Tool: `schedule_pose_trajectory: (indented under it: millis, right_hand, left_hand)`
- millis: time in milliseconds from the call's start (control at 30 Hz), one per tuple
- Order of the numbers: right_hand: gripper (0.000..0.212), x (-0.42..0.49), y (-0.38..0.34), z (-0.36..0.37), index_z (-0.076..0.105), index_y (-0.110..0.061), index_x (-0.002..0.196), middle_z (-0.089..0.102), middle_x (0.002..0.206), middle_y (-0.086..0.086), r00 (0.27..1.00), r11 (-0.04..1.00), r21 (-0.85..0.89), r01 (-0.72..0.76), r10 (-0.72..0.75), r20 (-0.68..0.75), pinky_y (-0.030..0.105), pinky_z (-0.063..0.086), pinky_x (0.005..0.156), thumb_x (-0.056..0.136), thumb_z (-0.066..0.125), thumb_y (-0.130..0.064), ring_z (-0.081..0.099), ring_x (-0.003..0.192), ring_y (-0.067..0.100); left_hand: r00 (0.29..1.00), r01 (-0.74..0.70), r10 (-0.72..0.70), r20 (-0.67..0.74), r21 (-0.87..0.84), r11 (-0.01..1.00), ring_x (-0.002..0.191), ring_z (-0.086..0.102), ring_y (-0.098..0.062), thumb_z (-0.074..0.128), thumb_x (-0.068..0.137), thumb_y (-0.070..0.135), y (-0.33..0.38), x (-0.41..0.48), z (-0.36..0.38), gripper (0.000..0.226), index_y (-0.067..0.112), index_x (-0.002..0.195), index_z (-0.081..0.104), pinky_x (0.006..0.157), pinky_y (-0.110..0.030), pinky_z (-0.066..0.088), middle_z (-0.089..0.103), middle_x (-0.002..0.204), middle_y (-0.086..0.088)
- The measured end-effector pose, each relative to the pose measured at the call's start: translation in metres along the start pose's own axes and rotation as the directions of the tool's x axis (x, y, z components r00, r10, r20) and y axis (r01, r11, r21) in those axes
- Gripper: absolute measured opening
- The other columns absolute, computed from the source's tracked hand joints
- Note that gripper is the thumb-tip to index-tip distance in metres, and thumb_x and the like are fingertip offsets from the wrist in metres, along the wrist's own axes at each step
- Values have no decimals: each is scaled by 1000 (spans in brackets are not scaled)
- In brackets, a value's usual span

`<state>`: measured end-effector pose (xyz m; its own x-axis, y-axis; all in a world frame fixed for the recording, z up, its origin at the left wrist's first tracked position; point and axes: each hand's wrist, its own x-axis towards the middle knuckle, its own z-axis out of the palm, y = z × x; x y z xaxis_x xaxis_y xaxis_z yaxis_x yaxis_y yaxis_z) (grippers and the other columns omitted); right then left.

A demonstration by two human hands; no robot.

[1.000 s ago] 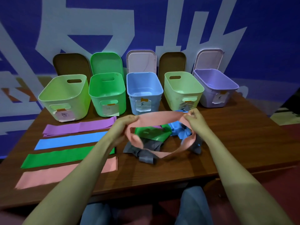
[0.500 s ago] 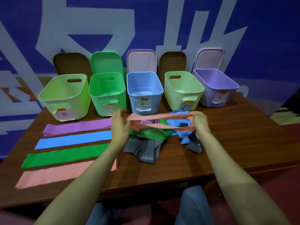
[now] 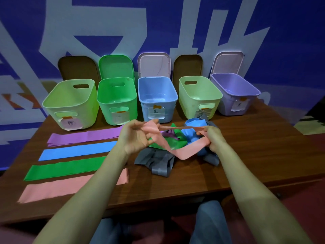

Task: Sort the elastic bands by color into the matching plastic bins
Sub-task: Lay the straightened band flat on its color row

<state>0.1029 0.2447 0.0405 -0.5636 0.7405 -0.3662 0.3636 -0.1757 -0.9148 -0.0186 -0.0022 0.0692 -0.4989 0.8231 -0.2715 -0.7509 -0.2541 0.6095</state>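
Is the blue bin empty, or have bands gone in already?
Empty as far as shows: the blue bin is open-topped with bare inner walls and floor, and no band lies inside. Its near bottom corner is hidden by the front wall.

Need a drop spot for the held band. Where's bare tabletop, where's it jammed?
Free: the wooden table right of the tangled band pile, in front of the purple bin; also the near edge below the pile. Crowded: the left side, with four flat bands, and the bin row at the back.

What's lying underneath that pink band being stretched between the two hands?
Under the pink band lies a tangled pile: green, purple, blue and grey bands. Anything buried deeper is covered.
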Motion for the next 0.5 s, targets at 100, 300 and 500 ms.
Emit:
schedule_pose_trajectory:
  millis: [100,300,500]
  right_hand:
    - [15,-3,-1,-9,63,-2,93,64,71,4,998,999,13,41,-42,51,26,44,62,87,50,3,52,65,15]
    - [29,-7,-4,-13,57,-11,107,58,87,11,997,983,180,-26,38,-60,21,46,43,93,32,-5,56,66,21]
    - [33,-5,6,-20,66,-16,85,58,114,12,999,946,324,3,14,-50,29,49,68,82,39,1,55,92,22]
  left_hand:
    - [999,28,-33,11,303,953,84,68,-21,63,70,-6,-2,1,2,25,0,95,66,79,-31,58,67,95,-13]
    - [632,96,741,-228,971,217,85,55,-22,57,82,-1,1,14,-20,21,4,102,63,72,-28,42,60,92,-6]
    - [899,15,367,-237,857,516,97,61,-22,56,85,11,-8,13,-39,32,19,116,51,81,-36,51,60,118,-11]
